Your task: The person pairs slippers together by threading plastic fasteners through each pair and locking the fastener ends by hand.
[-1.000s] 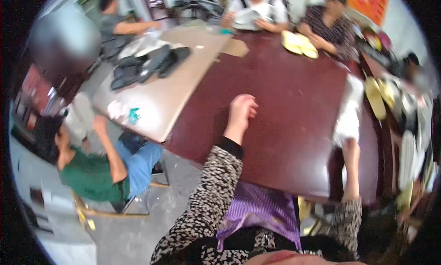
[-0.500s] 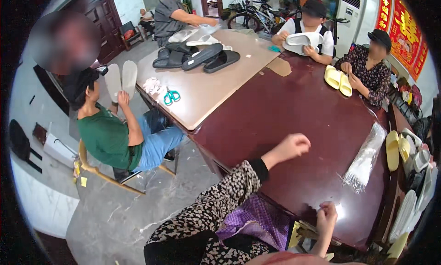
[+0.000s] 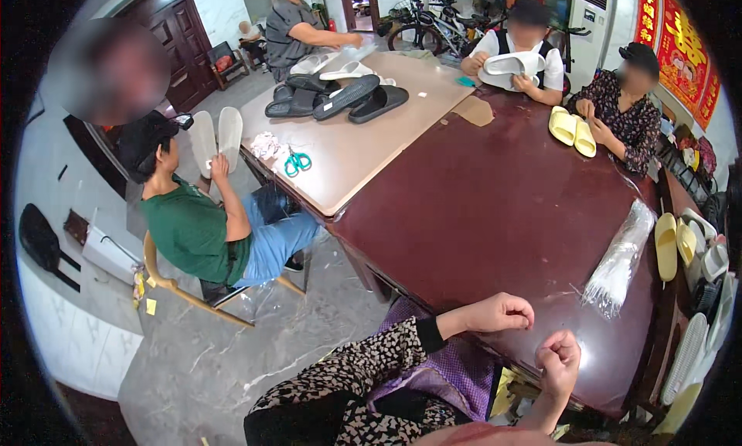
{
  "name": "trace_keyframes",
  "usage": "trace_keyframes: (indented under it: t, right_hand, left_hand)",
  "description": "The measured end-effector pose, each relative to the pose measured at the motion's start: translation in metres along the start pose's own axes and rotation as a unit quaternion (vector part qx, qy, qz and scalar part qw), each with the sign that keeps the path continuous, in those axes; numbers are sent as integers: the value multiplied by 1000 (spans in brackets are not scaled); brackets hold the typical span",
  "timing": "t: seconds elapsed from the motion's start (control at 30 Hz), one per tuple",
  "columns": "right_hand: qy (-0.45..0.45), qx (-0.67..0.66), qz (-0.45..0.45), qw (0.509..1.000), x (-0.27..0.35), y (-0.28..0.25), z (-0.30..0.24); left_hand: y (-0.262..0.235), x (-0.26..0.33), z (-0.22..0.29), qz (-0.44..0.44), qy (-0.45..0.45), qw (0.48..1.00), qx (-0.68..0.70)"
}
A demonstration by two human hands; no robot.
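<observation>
Glossy dark-red bench (image 3: 479, 214), and a long bundle of clear-white plastic strands (image 3: 620, 259) lay toward its right side. Left hand (image 3: 502, 313) and right hand (image 3: 558, 359) hovered nearby, fingers curled, couldn't tell if gripping anything. Pale-yellow slip-on sandals (image 3: 563, 127) sat farther back.

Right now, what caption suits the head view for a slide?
Curled left hand and right hand close together at a dark red table, with a white bundle lying on it.
</observation>
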State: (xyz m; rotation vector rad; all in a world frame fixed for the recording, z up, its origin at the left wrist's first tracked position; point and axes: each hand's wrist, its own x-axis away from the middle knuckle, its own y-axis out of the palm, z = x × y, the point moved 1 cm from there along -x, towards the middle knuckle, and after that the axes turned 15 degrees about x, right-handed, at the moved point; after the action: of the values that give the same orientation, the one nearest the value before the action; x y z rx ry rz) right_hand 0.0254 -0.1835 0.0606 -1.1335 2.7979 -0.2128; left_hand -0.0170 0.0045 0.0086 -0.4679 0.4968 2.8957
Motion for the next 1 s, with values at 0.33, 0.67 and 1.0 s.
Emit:
trace_keyframes:
  t: [0.33,0.67,1.0]
  right_hand:
    - [-26,-186,48,981,-18,7,-9]
    - [-198,212,-7,957,-45,55,6]
    - [-181,261,-105,942,-67,71,-19]
  left_hand:
    - [-4,28,9,179,-10,979,94]
    - [2,46,40,253,60,931,254]
    - [-5,57,57,319,107,901,275]
